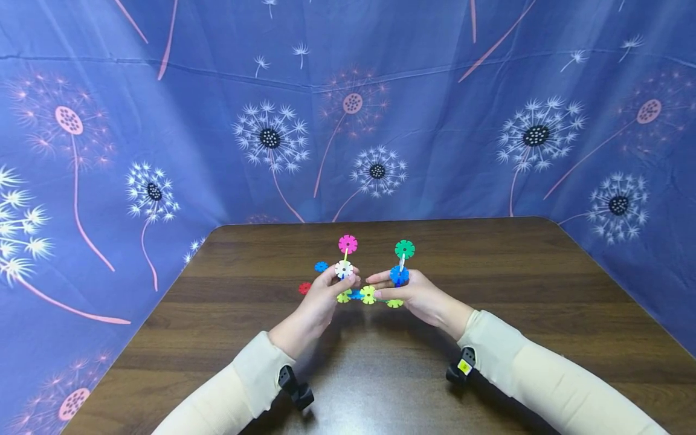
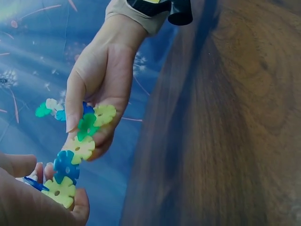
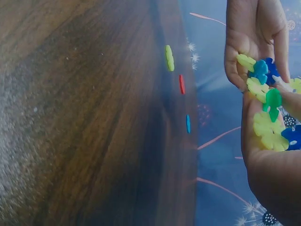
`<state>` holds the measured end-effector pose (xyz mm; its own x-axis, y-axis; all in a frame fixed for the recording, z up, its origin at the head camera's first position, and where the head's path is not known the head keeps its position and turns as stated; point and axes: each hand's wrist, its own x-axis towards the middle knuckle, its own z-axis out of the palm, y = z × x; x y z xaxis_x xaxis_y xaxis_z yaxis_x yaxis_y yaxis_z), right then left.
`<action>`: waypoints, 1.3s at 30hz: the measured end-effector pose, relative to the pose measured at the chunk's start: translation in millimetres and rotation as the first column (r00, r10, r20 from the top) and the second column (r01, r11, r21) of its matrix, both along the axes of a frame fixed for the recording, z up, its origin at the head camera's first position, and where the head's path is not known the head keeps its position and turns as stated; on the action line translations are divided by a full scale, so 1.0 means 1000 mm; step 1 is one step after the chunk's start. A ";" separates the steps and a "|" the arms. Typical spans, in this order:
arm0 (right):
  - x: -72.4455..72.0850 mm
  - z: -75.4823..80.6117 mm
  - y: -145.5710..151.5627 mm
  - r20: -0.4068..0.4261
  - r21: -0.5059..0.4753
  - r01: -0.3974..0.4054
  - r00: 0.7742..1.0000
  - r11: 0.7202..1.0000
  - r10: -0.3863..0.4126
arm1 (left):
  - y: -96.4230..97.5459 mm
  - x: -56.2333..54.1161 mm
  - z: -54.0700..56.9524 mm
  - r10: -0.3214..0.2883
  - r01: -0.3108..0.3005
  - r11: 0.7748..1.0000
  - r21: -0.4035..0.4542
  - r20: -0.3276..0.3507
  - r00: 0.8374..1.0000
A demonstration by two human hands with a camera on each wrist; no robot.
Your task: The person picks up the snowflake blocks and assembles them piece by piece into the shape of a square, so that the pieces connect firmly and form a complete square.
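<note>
Both hands hold one chain of linked notched plastic discs between them, above the table. My left hand [image 1: 321, 296] pinches its left end, near a white disc [image 1: 344, 269] with a pink disc [image 1: 348, 244] standing above it. At the other end my right hand [image 1: 426, 299] grips near a blue disc [image 1: 399, 276], topped by a green disc [image 1: 405, 249]. A yellow disc [image 1: 368, 295] sits mid-chain between the hands. In the left wrist view, the thumb of the right hand lies against a green disc [image 2: 86, 126] beside another yellow disc [image 2: 104, 115].
A loose blue disc [image 1: 321, 266] and a red disc [image 1: 304, 288] lie on the wooden table [image 1: 217, 338] past the left hand. The right wrist view also shows a loose yellow disc [image 3: 169, 58] there. A blue dandelion-print cloth [image 1: 435, 121] hangs behind the table.
</note>
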<state>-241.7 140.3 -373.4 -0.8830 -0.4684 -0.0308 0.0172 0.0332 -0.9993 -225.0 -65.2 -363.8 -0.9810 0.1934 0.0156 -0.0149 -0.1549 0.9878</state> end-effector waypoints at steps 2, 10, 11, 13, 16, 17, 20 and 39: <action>0.000 0.000 0.000 -0.002 0.010 -0.004 1.000 1.000 0.004 | -0.001 0.001 -0.001 -0.015 0.015 1.000 -0.006 0.001 1.000; 0.004 0.000 -0.001 0.006 0.060 0.069 0.998 0.996 -0.070 | -0.004 0.004 -0.005 -0.055 0.056 0.998 -0.019 0.026 0.998; 0.004 0.000 -0.001 0.004 0.062 0.086 0.996 0.994 -0.086 | -0.004 0.004 -0.005 -0.060 0.060 0.998 -0.018 0.027 0.998; 0.005 -0.001 -0.001 -0.008 0.065 0.111 0.994 0.992 -0.111 | -0.004 0.004 -0.005 -0.069 0.070 0.997 -0.018 0.026 0.997; 0.004 -0.002 -0.001 -0.031 0.077 0.136 0.991 0.988 -0.134 | -0.007 0.004 -0.005 -0.095 0.095 0.994 -0.046 0.020 0.995; 0.004 -0.003 -0.001 -0.043 0.084 0.139 0.990 0.987 -0.135 | -0.009 0.004 -0.005 -0.102 0.103 0.993 -0.060 0.020 0.995; 0.004 -0.003 0.001 -0.073 0.105 0.143 0.988 0.984 -0.136 | -0.017 0.004 -0.004 -0.119 0.121 0.986 -0.111 0.023 0.993; 0.005 -0.008 0.004 -0.100 0.163 0.135 0.988 0.977 -0.120 | -0.085 -0.014 -0.007 -0.259 0.260 0.738 -0.623 0.094 0.961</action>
